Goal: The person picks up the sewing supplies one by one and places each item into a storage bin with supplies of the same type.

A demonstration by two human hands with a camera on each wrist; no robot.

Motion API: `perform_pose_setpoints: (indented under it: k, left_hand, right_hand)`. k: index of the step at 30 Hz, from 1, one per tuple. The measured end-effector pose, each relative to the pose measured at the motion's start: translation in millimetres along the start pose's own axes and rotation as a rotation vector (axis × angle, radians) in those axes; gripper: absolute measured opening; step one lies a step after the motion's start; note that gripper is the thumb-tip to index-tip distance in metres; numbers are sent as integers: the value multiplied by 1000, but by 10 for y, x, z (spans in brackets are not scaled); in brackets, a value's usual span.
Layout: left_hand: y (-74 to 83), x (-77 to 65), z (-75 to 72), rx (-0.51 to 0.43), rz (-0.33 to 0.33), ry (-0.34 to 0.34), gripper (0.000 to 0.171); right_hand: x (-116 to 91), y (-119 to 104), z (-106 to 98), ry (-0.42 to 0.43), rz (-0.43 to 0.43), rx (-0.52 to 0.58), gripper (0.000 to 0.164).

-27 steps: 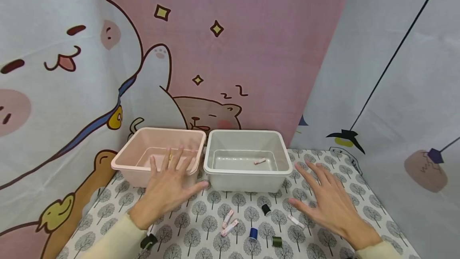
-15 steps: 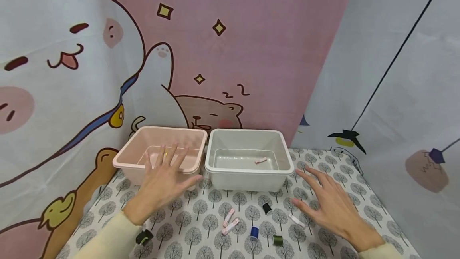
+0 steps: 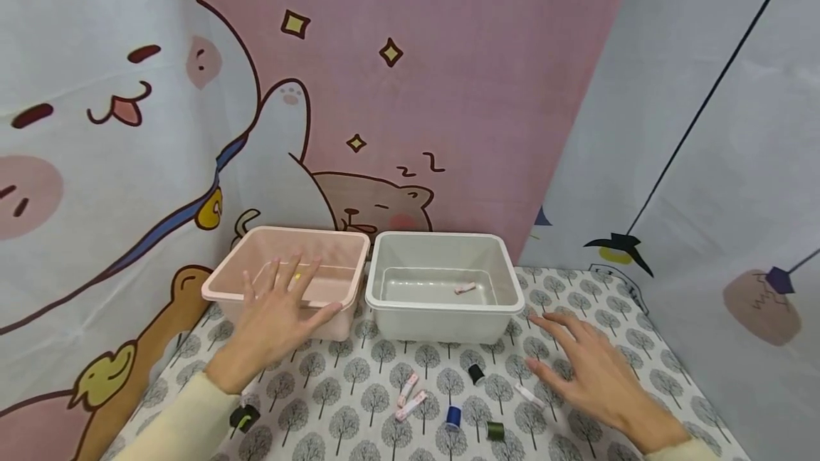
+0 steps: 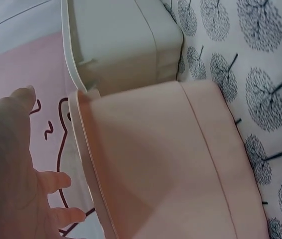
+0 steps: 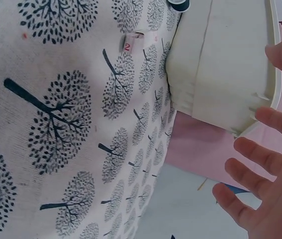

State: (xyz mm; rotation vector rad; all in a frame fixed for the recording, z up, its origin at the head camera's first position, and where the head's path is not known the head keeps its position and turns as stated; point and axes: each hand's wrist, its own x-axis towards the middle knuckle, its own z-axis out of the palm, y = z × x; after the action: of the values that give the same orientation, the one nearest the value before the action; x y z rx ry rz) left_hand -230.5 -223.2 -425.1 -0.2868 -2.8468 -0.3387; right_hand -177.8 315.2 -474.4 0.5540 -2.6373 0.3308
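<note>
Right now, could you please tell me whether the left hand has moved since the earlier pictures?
Yes: in the head view, the left hand has shifted left against the pink bin.

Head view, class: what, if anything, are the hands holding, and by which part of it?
Nothing is held: the left hand and right hand are both empty.

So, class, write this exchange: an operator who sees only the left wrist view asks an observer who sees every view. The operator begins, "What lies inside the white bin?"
Observer: A small pale strip lies inside the white bin.
Operator: Is the right hand holding anything?
Observer: No, the right hand holds nothing.
Operator: And what lies on the patterned cloth in front of the white bin?
Observer: Among other things, a blue spool lies there.
</note>
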Motion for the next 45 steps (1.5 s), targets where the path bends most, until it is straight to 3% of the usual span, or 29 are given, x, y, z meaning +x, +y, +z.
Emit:
perform_pose_setpoints:
  k: [11, 20, 26, 37, 45]
  left_hand:
    - [-250, 70, -27, 35, -31, 7, 98]
    - [-478, 103, -40, 16, -39, 62, 96]
    - [-646, 137, -25, 0, -66, 74, 98]
    - [-865, 215, -18, -15, -95, 41, 96]
    - [-995, 220, -11, -33, -152, -6, 103]
  right_hand:
    - [-51, 36, 94, -51, -6, 45, 73]
    - [-69, 53, 131, -214, 78, 106, 68]
    - [-107, 73, 188, -235, 56, 122, 63]
    - [-144, 61, 251, -328, 70, 172, 68]
    - [-157, 134, 342, -386, -18, 263, 71]
